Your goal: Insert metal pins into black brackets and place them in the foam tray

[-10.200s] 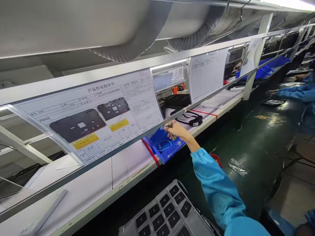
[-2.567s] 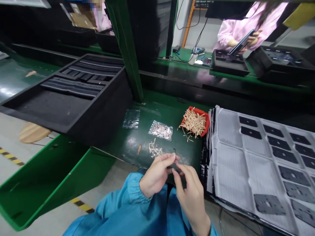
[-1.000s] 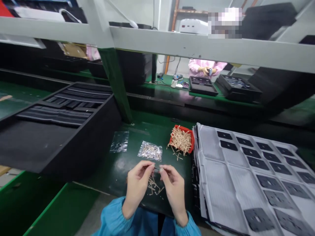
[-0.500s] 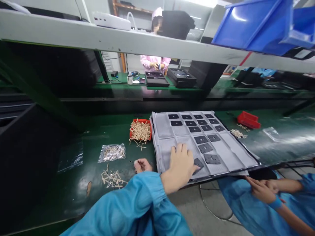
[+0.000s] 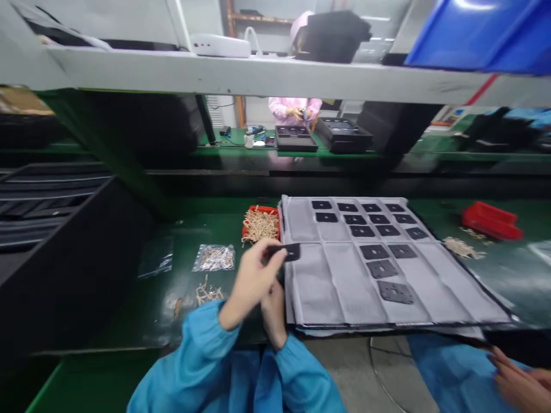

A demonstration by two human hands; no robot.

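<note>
My left hand [image 5: 252, 272] pinches a flat black plate [image 5: 293, 252] between thumb and fingers, raised over the left edge of the white compartmented tray [image 5: 316, 287]. Just below it, my right hand [image 5: 273, 310] is closed beside the tray's left side, its fingertips partly hidden behind my left hand. What it grips cannot be made out. Several similar black plates [image 5: 395, 292] lie in the tray's compartments. Behind my hands is a red bin [image 5: 278, 229] holding tan sticks [image 5: 260, 223].
A clear bag of pieces [image 5: 214, 257] and loose tan sticks [image 5: 209, 292] lie left on the green table. A red bin [image 5: 492, 220] stands right. A co-worker's hand [image 5: 519, 378] is at lower right. Black crates [image 5: 47, 201] stand far left; a shelf [image 5: 275, 74] crosses above.
My left hand has lifted a black plate from the tray's front compartment and moved left with it. My right hand now sits under it, nearer the tray. The view has shifted left.
</note>
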